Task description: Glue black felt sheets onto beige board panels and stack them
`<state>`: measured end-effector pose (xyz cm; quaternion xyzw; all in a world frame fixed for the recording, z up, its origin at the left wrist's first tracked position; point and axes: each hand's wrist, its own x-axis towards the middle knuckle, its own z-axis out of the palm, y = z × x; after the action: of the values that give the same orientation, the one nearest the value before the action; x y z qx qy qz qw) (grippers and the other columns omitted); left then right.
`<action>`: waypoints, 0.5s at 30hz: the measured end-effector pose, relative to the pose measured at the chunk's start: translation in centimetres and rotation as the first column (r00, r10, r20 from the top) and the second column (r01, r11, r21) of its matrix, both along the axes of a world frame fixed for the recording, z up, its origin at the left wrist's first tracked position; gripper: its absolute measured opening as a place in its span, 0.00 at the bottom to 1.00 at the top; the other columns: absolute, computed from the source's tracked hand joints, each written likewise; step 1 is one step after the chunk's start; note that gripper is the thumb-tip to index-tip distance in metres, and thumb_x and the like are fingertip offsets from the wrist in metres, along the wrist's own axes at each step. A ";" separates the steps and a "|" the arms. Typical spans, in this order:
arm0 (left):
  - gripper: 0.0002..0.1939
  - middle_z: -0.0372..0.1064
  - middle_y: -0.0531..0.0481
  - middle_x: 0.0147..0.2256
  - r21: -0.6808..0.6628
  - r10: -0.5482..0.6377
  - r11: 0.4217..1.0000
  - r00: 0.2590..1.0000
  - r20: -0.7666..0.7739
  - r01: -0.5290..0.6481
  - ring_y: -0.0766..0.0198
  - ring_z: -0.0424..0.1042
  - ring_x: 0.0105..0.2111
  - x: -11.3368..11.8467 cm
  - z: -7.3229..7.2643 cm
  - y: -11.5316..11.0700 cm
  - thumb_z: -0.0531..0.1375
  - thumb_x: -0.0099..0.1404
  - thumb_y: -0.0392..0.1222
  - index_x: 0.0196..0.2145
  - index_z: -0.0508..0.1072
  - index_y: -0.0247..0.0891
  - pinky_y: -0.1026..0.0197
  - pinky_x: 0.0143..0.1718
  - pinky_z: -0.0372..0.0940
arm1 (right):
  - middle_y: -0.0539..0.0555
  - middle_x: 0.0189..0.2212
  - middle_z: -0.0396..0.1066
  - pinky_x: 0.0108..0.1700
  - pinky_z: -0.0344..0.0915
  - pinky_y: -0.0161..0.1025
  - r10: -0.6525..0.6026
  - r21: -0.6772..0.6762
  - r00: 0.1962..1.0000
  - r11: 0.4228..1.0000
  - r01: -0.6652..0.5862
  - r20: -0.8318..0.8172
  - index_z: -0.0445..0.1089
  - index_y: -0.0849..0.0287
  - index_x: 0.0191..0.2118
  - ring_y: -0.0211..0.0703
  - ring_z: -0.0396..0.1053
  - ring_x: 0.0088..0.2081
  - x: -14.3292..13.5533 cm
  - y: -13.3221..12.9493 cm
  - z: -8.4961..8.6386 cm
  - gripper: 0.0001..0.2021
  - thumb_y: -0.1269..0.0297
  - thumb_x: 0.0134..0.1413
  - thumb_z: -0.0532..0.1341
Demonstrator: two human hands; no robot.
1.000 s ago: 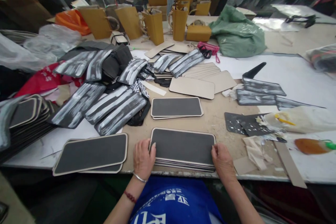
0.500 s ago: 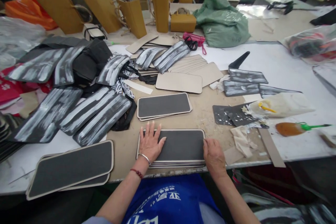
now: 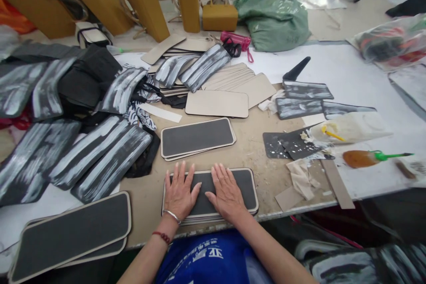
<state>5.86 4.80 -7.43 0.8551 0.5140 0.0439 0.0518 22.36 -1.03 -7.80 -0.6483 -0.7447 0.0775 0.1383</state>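
Both palms lie flat on a stack of dark grey rounded panels with beige borders, close to the table's front edge. My left hand covers the left part of the top panel, fingers spread. My right hand rests beside it near the middle, fingers stretched out and thumb pointing left. Neither hand grips anything. Just beyond lies a smaller pile of similar grey panels. Another pile of bordered panels sits to the left, partly overhanging the front edge.
White-streaked black pieces are heaped at left. Behind are plain beige panels and a green sack. At right lie a glue bottle, a whitish bag with a yellow tool and scraps. Mustard-coloured bags stand at the back.
My right hand has left the panel's right edge and now lies flat on top, nearer my left hand. My left hand stays on the stack. The camera view has shifted slightly.
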 end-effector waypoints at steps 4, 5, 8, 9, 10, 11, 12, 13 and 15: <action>0.28 0.50 0.37 0.59 -0.002 -0.005 1.000 1.000 -0.020 0.005 0.46 0.46 0.60 0.0 0.1 0.1 0.51 0.62 0.50 0.58 0.57 0.39 0.38 0.57 0.42 | 0.62 0.61 0.46 0.60 0.44 0.52 -0.060 -0.027 0.997 0.998 0.061 0.053 0.40 0.67 0.63 0.50 0.37 0.63 3.5 -0.9 0.3 0.35 0.56 0.55 0.53; 0.28 0.50 0.37 0.59 -0.008 -0.004 1.000 1.000 -0.019 0.004 0.46 0.46 0.60 0.0 0.1 0.1 0.50 0.62 0.50 0.58 0.56 0.39 0.38 0.57 0.41 | 0.62 0.61 0.46 0.60 0.44 0.53 -0.074 -0.030 0.995 0.997 0.076 0.064 0.40 0.66 0.63 0.51 0.38 0.63 4.2 -1.0 0.3 0.34 0.56 0.55 0.53; 0.28 0.50 0.38 0.59 -0.033 -0.003 0.999 1.000 -0.022 0.003 0.46 0.46 0.60 0.1 0.2 0.2 0.50 0.62 0.50 0.58 0.56 0.39 0.39 0.58 0.40 | 0.63 0.61 0.45 0.59 0.43 0.57 -0.112 -0.025 0.990 0.993 0.115 0.087 0.43 0.64 0.62 0.54 0.39 0.62 5.3 -1.2 0.1 0.32 0.55 0.56 0.52; 0.28 0.50 0.37 0.59 -0.041 -0.006 0.999 1.000 -0.028 0.005 0.47 0.46 0.60 0.1 0.2 0.3 0.50 0.62 0.50 0.58 0.56 0.39 0.39 0.58 0.40 | 0.64 0.61 0.46 0.59 0.42 0.59 -0.117 -0.023 0.989 0.993 0.119 0.092 0.45 0.63 0.62 0.55 0.40 0.62 5.5 -1.1 0.1 0.32 0.54 0.55 0.53; 0.28 0.50 0.37 0.60 -0.049 -0.008 0.999 0.999 -0.036 0.006 0.47 0.46 0.60 0.1 0.2 0.3 0.50 0.62 0.50 0.58 0.56 0.39 0.39 0.58 0.40 | 0.64 0.61 0.47 0.58 0.41 0.60 -0.118 -0.021 0.988 0.992 0.121 0.096 0.47 0.63 0.61 0.56 0.41 0.62 5.6 -1.1 0.0 0.32 0.54 0.55 0.53; 0.28 0.50 0.37 0.60 -0.055 -0.009 0.998 0.999 -0.045 0.006 0.47 0.46 0.60 0.1 0.3 0.4 0.50 0.62 0.50 0.58 0.55 0.39 0.39 0.58 0.39 | 0.65 0.60 0.48 0.58 0.40 0.61 -0.117 -0.022 0.988 0.993 0.120 0.098 0.47 0.63 0.61 0.57 0.41 0.61 5.7 -1.0 0.0 0.31 0.54 0.55 0.53; 0.28 0.49 0.37 0.60 -0.061 -0.007 0.998 0.999 -0.053 0.004 0.47 0.46 0.60 0.1 0.3 0.4 0.50 0.62 0.50 0.58 0.55 0.39 0.39 0.58 0.39 | 0.65 0.60 0.48 0.58 0.40 0.62 -0.113 -0.023 0.989 0.993 0.115 0.098 0.48 0.63 0.61 0.58 0.42 0.61 5.8 -1.0 0.1 0.31 0.54 0.55 0.53; 0.28 0.49 0.37 0.60 -0.067 -0.006 0.998 0.998 -0.061 0.002 0.46 0.46 0.60 0.1 0.3 0.4 0.50 0.62 0.50 0.58 0.55 0.39 0.39 0.58 0.39 | 0.65 0.60 0.49 0.58 0.40 0.62 -0.107 -0.025 0.990 0.994 0.110 0.095 0.48 0.63 0.61 0.58 0.42 0.61 5.8 -0.9 0.1 0.31 0.53 0.54 0.53; 0.28 0.48 0.37 0.60 -0.078 -0.003 0.997 0.997 -0.073 -0.002 0.47 0.46 0.60 0.1 0.3 0.5 0.50 0.62 0.50 0.58 0.55 0.39 0.38 0.58 0.38 | 0.65 0.59 0.50 0.57 0.40 0.62 -0.100 -0.030 0.991 0.994 0.103 0.089 0.48 0.63 0.61 0.58 0.43 0.61 5.8 -0.8 0.2 0.31 0.54 0.54 0.53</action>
<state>6.00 5.26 -7.08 0.8536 0.5167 -0.0075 0.0661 28.21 -1.83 -7.57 -0.6904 -0.7147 0.0545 0.0981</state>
